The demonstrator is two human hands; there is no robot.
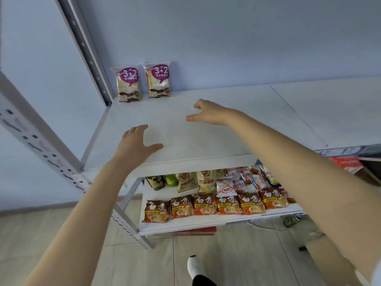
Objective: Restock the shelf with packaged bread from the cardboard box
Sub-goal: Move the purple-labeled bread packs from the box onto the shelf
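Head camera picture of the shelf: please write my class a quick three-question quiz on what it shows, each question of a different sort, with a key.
1. How many bread packs stand at the back of the upper shelf? A one, B two, C four.
2. True or false: the right hand grips a bread pack.
3. Fill the gap: the orange noodle packs lie in a row on the ___ shelf.
Key: 1 B; 2 false; 3 lower.
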